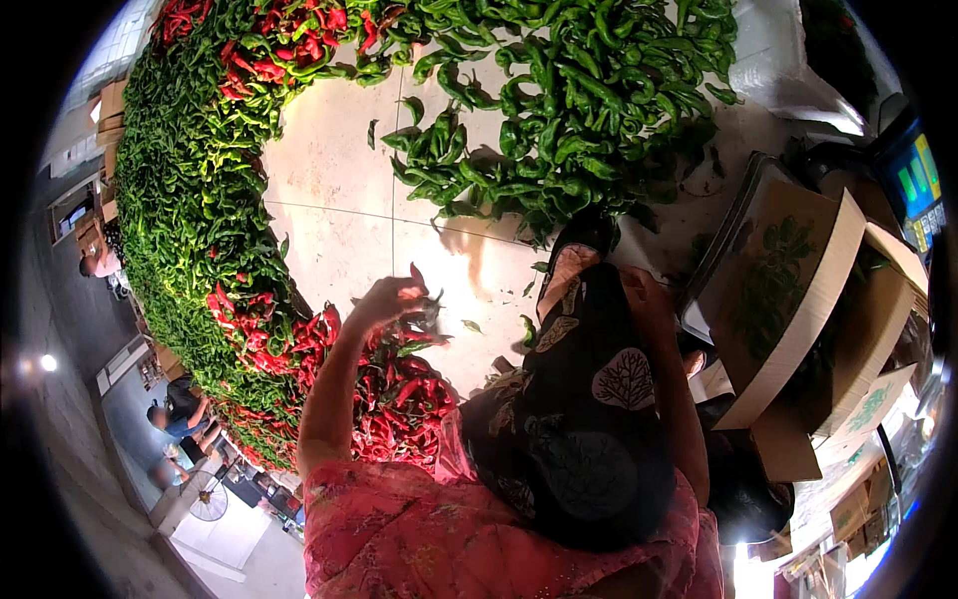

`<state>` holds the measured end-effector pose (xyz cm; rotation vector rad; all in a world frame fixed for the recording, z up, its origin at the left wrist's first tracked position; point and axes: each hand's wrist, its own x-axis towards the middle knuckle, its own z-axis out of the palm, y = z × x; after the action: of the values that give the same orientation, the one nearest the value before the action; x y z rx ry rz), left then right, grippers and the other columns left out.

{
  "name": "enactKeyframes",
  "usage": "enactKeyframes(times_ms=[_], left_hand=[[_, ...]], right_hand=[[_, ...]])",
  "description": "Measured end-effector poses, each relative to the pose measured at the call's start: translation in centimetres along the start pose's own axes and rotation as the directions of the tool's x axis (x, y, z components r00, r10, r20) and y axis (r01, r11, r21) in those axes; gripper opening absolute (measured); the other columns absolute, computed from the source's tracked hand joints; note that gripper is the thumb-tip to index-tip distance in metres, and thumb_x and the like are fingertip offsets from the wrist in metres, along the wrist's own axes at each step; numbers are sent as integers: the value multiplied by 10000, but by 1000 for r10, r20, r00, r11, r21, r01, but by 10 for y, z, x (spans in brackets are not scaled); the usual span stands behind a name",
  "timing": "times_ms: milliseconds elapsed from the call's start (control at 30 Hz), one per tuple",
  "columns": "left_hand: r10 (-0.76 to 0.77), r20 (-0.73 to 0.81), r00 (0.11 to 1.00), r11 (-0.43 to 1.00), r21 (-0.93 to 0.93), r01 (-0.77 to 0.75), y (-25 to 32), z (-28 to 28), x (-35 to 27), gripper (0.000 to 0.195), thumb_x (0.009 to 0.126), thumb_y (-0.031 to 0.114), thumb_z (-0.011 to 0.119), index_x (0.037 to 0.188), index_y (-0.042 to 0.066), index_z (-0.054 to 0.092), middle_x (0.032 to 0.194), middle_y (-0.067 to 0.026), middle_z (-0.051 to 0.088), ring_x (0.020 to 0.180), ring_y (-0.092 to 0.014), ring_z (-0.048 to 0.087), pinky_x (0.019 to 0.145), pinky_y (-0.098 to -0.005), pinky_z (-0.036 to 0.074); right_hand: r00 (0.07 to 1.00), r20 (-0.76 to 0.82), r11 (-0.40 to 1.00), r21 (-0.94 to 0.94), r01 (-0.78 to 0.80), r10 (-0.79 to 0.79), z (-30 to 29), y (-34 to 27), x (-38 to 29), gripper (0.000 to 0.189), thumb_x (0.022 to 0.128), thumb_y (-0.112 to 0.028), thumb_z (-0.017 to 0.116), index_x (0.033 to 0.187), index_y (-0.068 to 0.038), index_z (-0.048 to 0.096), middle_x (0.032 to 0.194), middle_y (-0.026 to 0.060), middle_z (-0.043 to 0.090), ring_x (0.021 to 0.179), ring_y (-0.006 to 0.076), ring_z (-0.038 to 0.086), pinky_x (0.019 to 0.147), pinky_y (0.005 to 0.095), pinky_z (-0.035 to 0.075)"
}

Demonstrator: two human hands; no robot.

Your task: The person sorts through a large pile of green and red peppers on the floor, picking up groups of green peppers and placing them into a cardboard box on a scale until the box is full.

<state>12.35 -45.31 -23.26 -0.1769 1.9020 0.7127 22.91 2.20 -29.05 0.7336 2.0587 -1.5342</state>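
Observation:
My left hand (pixel 391 299) is raised over the near edge of the red chili pepper pile (pixel 404 400), with the red tip of a chili pepper (pixel 418 277) sticking out from its fingers. Just beside the fingertips is a blurred dark pepper (pixel 432 311); whether it is held too is unclear. My right hand (pixel 642 293) is beside my knee in dark patterned trousers (pixel 591 374), near a cardboard box. Its fingers are partly hidden by the leg. Ahead, long green peppers (pixel 576 112) lie spread across the pale tiled floor (pixel 337 165).
A broad bank of green and red peppers (pixel 187 195) curves along the left. Open cardboard boxes (pixel 793 299) and a lit digital display (pixel 917 180) stand on the right. A white plastic bag (pixel 778 67) lies at upper right. People (pixel 179 408) and a fan (pixel 203 496) are far left.

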Motion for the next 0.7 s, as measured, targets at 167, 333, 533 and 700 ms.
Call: enactKeyframes(times_ms=[167, 333, 533, 700], left_hand=[[166, -526, 834, 986, 79, -147, 32, -9, 59, 371, 890, 166, 712, 1240, 53, 657, 1094, -125, 734, 1011, -189, 696, 868, -329, 546], [424, -731, 534, 905, 356, -231, 65, -46, 158, 611, 832, 205, 749, 1388, 77, 530, 1234, -228, 626, 1162, -366, 590, 972, -435, 487], [216, -734, 644, 972, 222, -73, 112, -15, 204, 486, 702, 297, 824, 1089, 64, 646, 998, -163, 667, 982, -349, 632, 841, -422, 517], [482, -625, 614, 859, 202, -470, 110, 23, 172, 272, 788, 150, 753, 985, 6, 635, 853, -97, 648, 789, -198, 603, 715, -339, 493]], right_hand=[[999, 7, 993, -109, 50, -49, 1, 52, 5, 396, 886, -263, 630, 1207, -30, 638, 1114, 196, 695, 1039, 327, 684, 881, 393, 524], [995, 90, 990, -137, -29, 41, 10, 6, 7, 385, 922, -278, 620, 1209, -22, 630, 1087, 190, 690, 1002, 296, 681, 872, 371, 519], [1000, 17, 1000, 11, 17, -17, 9, 14, 3, 385, 930, -251, 628, 1238, -22, 612, 1070, 179, 683, 983, 265, 675, 852, 367, 516], [998, 17, 998, -31, -53, 54, 0, -5, 1, 367, 923, -244, 636, 1216, -23, 617, 1055, 178, 683, 966, 270, 674, 851, 373, 513]])
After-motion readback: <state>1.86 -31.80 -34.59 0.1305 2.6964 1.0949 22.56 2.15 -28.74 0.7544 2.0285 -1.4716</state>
